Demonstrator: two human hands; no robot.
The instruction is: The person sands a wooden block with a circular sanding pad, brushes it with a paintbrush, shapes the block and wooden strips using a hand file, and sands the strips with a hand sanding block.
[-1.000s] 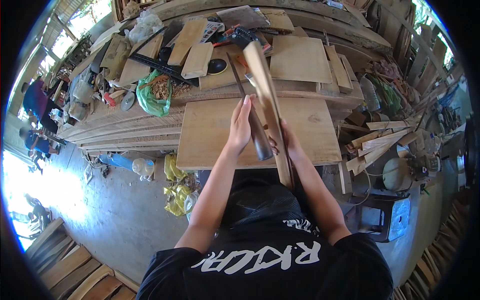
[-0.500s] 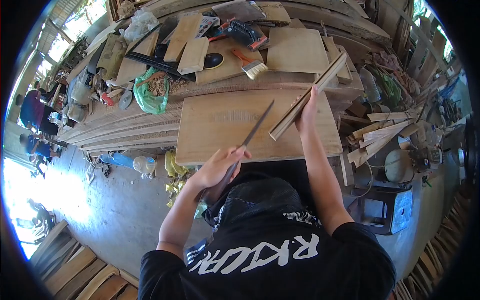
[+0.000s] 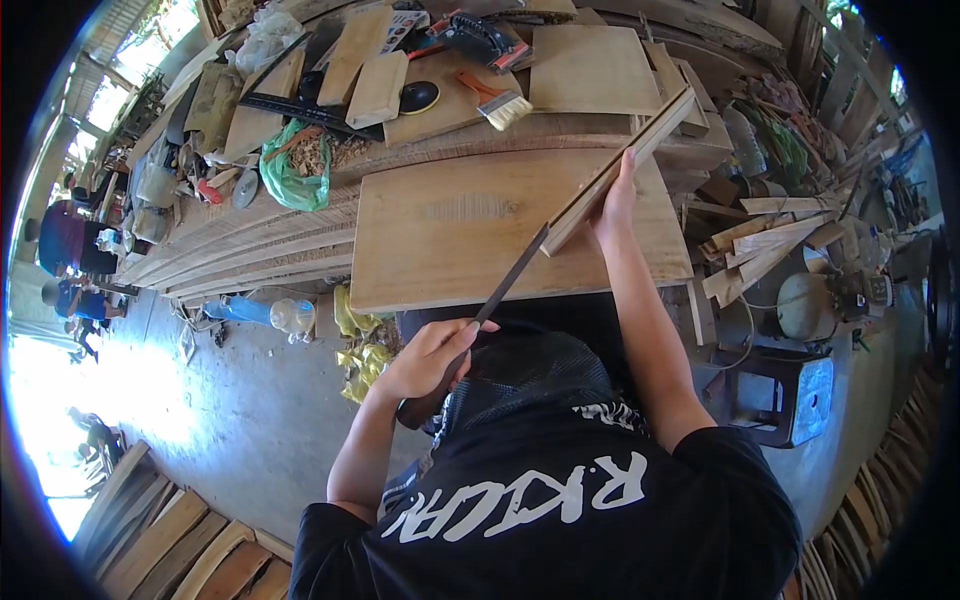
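My left hand (image 3: 430,357) is wrapped round the lower part of a long, dark, tapering file (image 3: 513,277). The file points up and to the right, its tip at the near end of a grooved wooden strip (image 3: 650,136); I cannot tell if they touch. My right hand (image 3: 616,208) grips this strip, fingers behind it and thumb along its side, and holds it slanted above a flat wooden board (image 3: 400,250). A patch of dark ribbed marks shows on the board. The file's handle end is partly hidden by my left hand.
Behind the board, a paintbrush (image 3: 500,105), a round black pad (image 3: 419,97), wood blocks (image 3: 378,90) and a green bag of shavings (image 3: 297,170) lie on stacked planks. Wood offcuts (image 3: 765,250) and a stool (image 3: 800,400) are at the right. People (image 3: 68,240) are far left.
The file has drawn back down and left with my left hand, its tip now at the strip's near end. My right hand still holds the strip. The view has shifted slightly.
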